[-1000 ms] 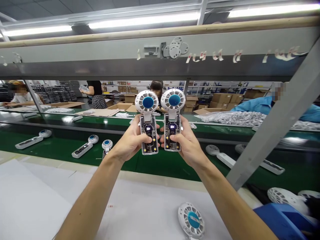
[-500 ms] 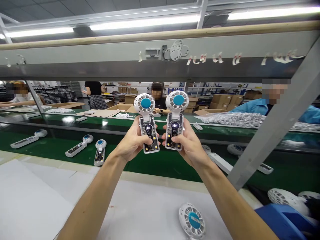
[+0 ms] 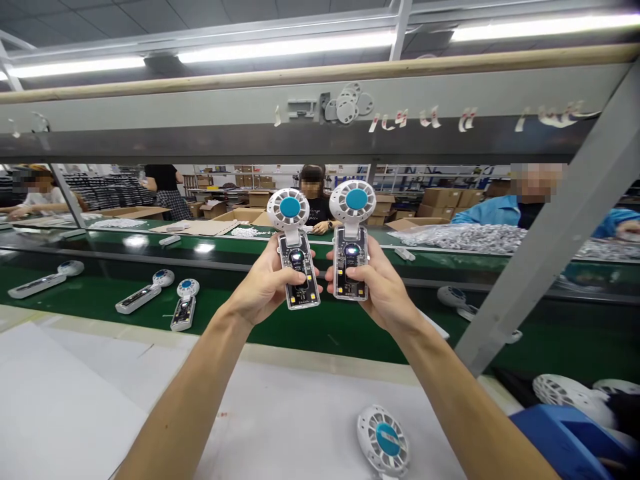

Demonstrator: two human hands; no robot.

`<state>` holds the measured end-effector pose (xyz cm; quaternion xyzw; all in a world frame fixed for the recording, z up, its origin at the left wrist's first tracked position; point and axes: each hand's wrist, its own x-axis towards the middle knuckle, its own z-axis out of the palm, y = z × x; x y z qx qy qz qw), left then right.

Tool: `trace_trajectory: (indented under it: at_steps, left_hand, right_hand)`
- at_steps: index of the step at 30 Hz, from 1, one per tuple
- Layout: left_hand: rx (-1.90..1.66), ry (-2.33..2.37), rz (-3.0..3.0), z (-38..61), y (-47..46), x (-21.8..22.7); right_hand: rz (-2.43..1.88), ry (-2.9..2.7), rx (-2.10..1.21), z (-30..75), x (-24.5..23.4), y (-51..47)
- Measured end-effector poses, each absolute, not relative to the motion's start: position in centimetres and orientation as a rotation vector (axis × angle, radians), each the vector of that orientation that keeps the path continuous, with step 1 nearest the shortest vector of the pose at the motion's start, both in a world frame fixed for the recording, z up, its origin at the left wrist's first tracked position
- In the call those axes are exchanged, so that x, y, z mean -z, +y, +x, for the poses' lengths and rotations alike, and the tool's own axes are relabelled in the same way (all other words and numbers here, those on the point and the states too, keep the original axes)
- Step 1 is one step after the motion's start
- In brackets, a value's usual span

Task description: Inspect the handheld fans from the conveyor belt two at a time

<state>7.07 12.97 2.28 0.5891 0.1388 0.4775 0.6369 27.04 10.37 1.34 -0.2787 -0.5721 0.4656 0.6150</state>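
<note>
My left hand (image 3: 260, 283) is closed around the handle of a small handheld fan (image 3: 291, 209), its thumb resting on the front near the button area. A second handheld fan (image 3: 356, 200) of the same kind is gripped by my right hand (image 3: 387, 288), also with the thumb on its front. Both are held upright side by side, apart from each other. Each has a white round grille, a blue centre disc and a clear handle with a dark circuit board. A small display glows on each board. A third fan (image 3: 384, 440) lies on the white work surface below, partly cut off.
Several fans, one here (image 3: 184, 305), lie on the green conveyor belt (image 3: 280, 340). A slanted grey post (image 3: 545, 233) and a blue bin (image 3: 565, 440) stand at right. Across the belt, co-workers sit near a heap of white parts (image 3: 480, 239). A shelf beam (image 3: 200, 133) runs overhead.
The fans lying on the belt have shifted left. The displays on both held fans have gone from white marks to a coloured glow. My hands stay almost still.
</note>
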Motion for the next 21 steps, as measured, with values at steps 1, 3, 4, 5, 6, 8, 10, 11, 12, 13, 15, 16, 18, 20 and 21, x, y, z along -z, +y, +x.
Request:
trace_trajectory:
  at_steps: [1,3,4,5,6,8,10,11,12,13,15,16,18,20,21]
  left_hand:
    - [-1.101,0.328,1.342,7.2,12.9,-2.3]
    - [-1.117,0.343,1.332,7.4,12.6,-2.5]
    - [-1.115,0.346,1.326,7.5,12.5,-2.6]
    - [-1.107,0.346,1.320,7.7,12.3,-2.6]
    - [-1.100,0.342,1.314,7.8,12.2,-2.7]
    - [-1.096,0.332,1.306,7.9,12.0,-2.8]
    - [-1.103,0.320,1.302,7.8,11.9,-2.8]
    - [-1.103,0.315,1.300,7.8,11.9,-2.8]
    - [-1.100,0.311,1.300,7.7,11.8,-2.8]
    - [-1.093,0.313,1.300,7.7,11.8,-2.8]
    - [-1.087,0.352,1.302,7.9,11.8,-2.7]
    - [-1.102,0.395,1.311,8.1,11.9,-2.7]
    - [-1.179,0.528,1.355,8.5,12.3,-2.4]
    - [-1.347,0.715,1.444,8.7,13.0,-1.8]
    - [-1.459,0.810,1.508,8.7,13.4,-1.6]
  right_hand:
    - [-0.644,-1.321,-1.075,27.0,-1.4,10.3]
    - [-0.647,-1.328,-1.075,27.1,-1.6,10.3]
    - [-0.649,-1.330,-1.075,27.1,-1.6,10.2]
    - [-0.648,-1.328,-1.073,27.1,-1.7,10.2]
    - [-0.648,-1.325,-1.070,27.2,-1.8,10.1]
    - [-0.651,-1.320,-1.068,27.3,-1.9,10.0]
    - [-0.646,-1.313,-1.065,27.4,-2.0,9.9]
    - [-0.642,-1.300,-1.057,27.3,-2.0,9.9]
    - [-0.638,-1.274,-1.047,27.2,-2.1,9.8]
    - [-0.633,-1.232,-1.046,27.1,-2.1,9.8]
    - [-0.630,-1.137,-1.118,26.9,-2.1,9.9]
    - [-0.647,-1.107,-1.163,26.8,-2.2,9.9]
    - [-0.729,-1.099,-1.062,27.3,-2.6,9.7]
    - [-0.754,-1.085,-0.668,28.7,-3.2,9.2]
    - [-0.732,-1.064,-0.436,29.8,-3.5,8.7]
